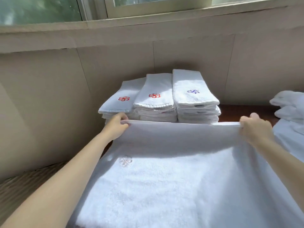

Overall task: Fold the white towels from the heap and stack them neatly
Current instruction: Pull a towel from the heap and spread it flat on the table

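Along the near edge of the surface, the towel (172, 178) being worked is spread out flat and wide, with its far hem lifted up off the top. The left hand (117, 123) is pinched on the far left corner and the right hand (254, 129) is pinched on the far right corner, so the hands are well apart with the hem pulled pretty taut between them. A faint flower embroidery (125, 160) shows through on the left side, looks like the back of it.

I'd say this is the first fold, or the squaring-up right before it. Tips for doing it clean:
- keep that hem tight and level, since any sag in the middle ends up as a wrinkle inside the fold
- bring both corners over at the same pace so the edges land parallel
- line up corners before letting go, then smooth from the fold outward
- think about where the logo ends up, because the finished ones all show it on top

Toward the far edge, against the wall, three folded stacks sit side by side and touching: the left stack (120, 99) and the middle stack (154, 97) with red flowers, the right stack (194, 91) with a purple mark. The unfolded heap (289, 104) is over at the right edge.
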`<action>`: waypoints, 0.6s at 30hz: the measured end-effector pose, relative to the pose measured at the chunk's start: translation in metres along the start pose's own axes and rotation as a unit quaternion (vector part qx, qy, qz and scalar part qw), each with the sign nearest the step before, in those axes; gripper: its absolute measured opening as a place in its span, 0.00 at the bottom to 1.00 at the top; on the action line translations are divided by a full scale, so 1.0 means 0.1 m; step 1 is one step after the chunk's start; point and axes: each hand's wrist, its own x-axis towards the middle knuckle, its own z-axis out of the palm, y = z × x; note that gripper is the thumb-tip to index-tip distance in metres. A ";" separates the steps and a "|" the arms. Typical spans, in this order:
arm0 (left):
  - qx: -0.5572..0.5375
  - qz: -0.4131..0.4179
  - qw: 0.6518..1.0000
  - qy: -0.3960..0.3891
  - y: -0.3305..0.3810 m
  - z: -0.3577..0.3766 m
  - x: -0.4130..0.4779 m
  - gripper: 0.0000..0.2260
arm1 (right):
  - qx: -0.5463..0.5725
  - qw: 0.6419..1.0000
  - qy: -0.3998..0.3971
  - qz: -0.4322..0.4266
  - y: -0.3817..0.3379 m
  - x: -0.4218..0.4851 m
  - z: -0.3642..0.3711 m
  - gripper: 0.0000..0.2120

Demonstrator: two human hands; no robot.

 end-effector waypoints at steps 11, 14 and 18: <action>-0.012 -0.028 0.998 -0.059 -0.44 -0.04 -1.18 0.12 | 0.193 0.976 -0.036 0.089 -0.02 -1.39 -0.21 0.09; -0.003 -0.044 0.998 -0.043 -0.55 -0.04 -1.40 0.11 | 0.167 0.978 -0.112 0.052 -0.01 -1.57 -0.20 0.07; 0.021 -0.034 0.999 -0.010 -0.49 -0.09 -1.52 0.12 | 0.237 0.967 0.011 0.093 -0.01 -1.74 -0.40 0.04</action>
